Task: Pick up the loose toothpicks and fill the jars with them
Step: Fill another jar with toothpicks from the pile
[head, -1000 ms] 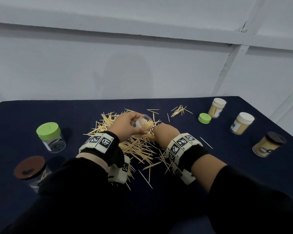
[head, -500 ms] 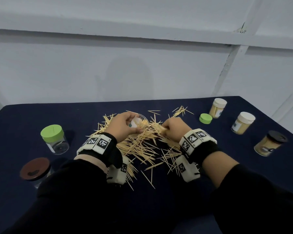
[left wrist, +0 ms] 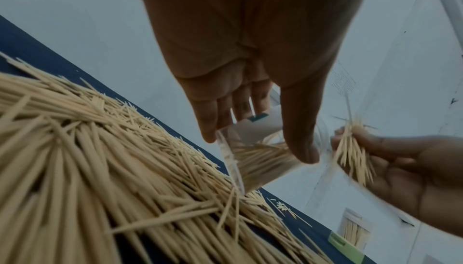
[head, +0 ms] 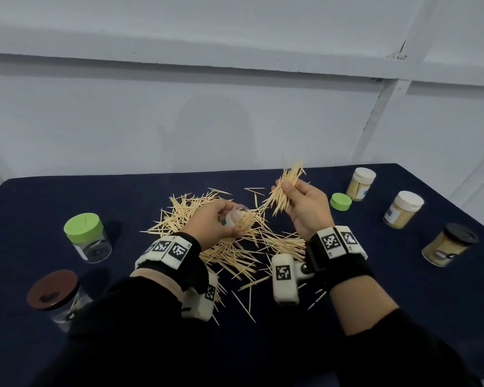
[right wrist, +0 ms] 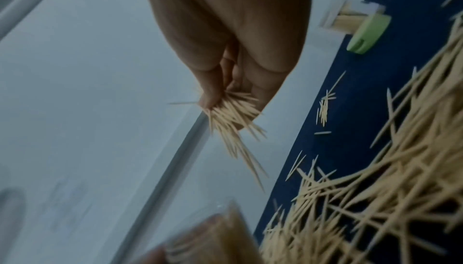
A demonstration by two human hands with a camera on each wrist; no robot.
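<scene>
Right hand (head: 305, 208) grips pale, splayed toothpick bundle (head: 287, 188) – left hand (head: 211, 223) holds jar (head: 239, 217)

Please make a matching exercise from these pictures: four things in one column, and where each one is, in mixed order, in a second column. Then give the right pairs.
Things:
1. bunch of toothpicks
2. open jar
3. loose green lid
4. brown-lidded jar

Places:
A. lying on the dark cloth, beside a white-lidded jar
B. held in the left hand
C. standing at the near left of the table
D. raised in the right hand

Pairs: 1-D, 2-B, 3-A, 4-C
</scene>
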